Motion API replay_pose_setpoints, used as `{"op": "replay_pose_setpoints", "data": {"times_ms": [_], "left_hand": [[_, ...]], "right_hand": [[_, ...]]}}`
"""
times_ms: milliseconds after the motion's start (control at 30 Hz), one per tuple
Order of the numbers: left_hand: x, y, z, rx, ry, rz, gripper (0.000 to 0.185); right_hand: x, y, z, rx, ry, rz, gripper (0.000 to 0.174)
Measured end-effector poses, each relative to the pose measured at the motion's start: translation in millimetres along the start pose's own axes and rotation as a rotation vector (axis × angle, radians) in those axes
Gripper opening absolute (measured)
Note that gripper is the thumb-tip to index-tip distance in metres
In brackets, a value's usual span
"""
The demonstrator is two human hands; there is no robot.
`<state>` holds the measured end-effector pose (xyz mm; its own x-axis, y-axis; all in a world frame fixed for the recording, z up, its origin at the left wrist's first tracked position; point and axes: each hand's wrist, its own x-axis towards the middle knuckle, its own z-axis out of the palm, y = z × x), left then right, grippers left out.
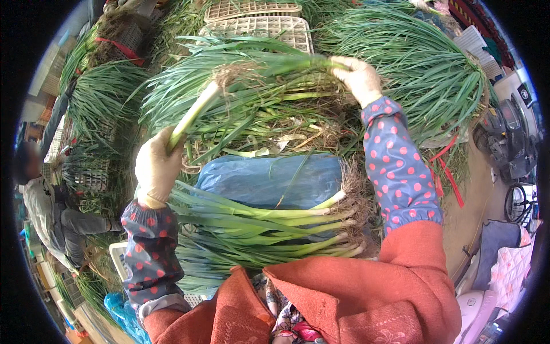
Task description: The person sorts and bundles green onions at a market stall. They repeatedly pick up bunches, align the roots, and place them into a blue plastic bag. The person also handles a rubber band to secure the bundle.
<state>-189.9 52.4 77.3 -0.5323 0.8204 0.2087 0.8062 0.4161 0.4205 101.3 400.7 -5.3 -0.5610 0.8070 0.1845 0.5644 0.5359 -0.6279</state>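
My gloved left hand (158, 167) grips a single leek-like green onion (195, 112) by its pale stalk, its root end tilted up and away. In my gloved right hand (357, 79) is a green leaf strand (328, 63), slightly blurred; whether it belongs to the same plant I cannot tell. Below both hands lies a bunch of green onions (275, 219), roots to the right, partly over a blue plastic-wrapped bundle (270, 178). Beyond that bundle is a heap of onions (240, 103) with loose peelings (292, 139).
Plastic crates (262, 30) lie past the heap. A large onion pile (408, 69) stands at right, with red ties (449, 176) beside it. More onion bundles (103, 90) are at left, near a person (56, 215). Vehicles (507, 133) stand far right.
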Motion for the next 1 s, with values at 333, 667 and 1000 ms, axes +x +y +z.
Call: {"op": "replay_pose_setpoints", "data": {"times_ms": [333, 667, 1000], "left_hand": [[16, 48, -17, -0.166, 0.163, 0.241, 0.019], [32, 108, -6, -0.337, -0.111, 0.462, 0.026], [37, 81, -3, -0.611, -0.155, 0.184, 0.033]], "right_hand": [[-25, -96, -22, 0.511, -0.303, 0.131, 0.018], [-75, -163, -42, 0.271, -0.121, -0.372, 0.021], [-101, -174, -36, 0.265, 0.378, -0.54, 0.025]]}}
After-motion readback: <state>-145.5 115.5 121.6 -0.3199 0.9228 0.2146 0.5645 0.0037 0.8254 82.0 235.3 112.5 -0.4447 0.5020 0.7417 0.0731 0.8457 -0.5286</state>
